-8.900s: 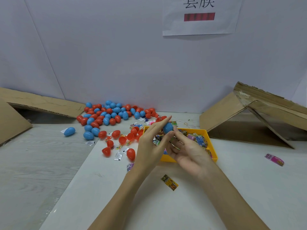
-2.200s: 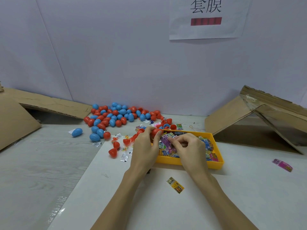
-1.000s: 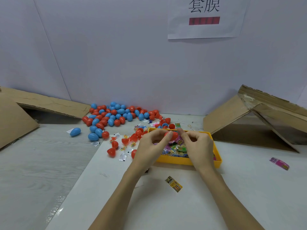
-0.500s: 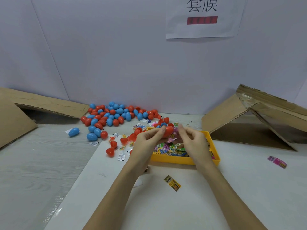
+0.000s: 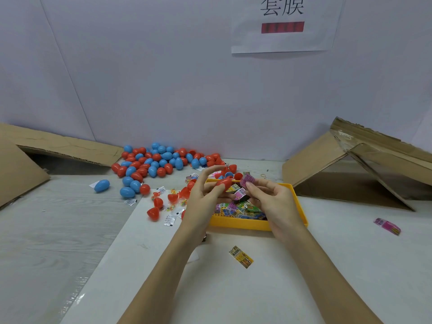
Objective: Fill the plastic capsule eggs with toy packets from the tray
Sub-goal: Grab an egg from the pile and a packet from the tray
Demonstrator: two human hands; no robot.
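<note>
A loose packet (image 5: 241, 256) lay nearest, below both wrists. Over the tray (image 5: 238, 223), the left hand (image 5: 205, 199) pinched a red egg half (image 5: 224, 182), while the right hand (image 5: 272, 199) pinched a pink packet (image 5: 246, 183) beside it. A second earlier the hands had met at the egg; now parted, filling looked unfinished. Beyond lay the egg pile (image 5: 159, 162).
</note>
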